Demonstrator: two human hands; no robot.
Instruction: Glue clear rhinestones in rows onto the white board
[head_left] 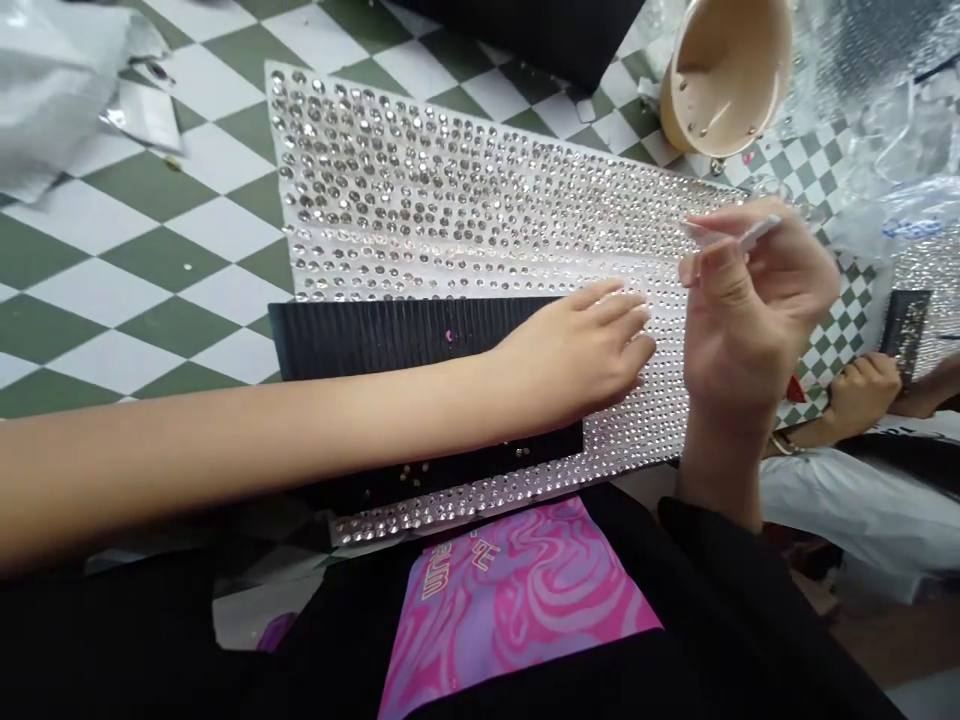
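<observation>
A white sheet (465, 180) studded with rows of shiny clear gems lies on the checkered table. On top of it rests a black ridged tray (360, 335), with a few small loose gems near its lower edge. My left hand (577, 350) lies palm down across the tray's right end and the sheet, its fingers slightly curled and apart, with nothing visible in it. Raised over the sheet's right part, my right hand (750, 290) is closed, pinching a thin white stick (759, 232) between thumb and fingers.
A beige cup (731, 75) with a few gems inside stands at the top right, beside a black box (540, 35). Crumpled plastic (60, 90) lies at the upper left. Another person's hand (862, 395) is at the right, near a small dark tray (906, 330).
</observation>
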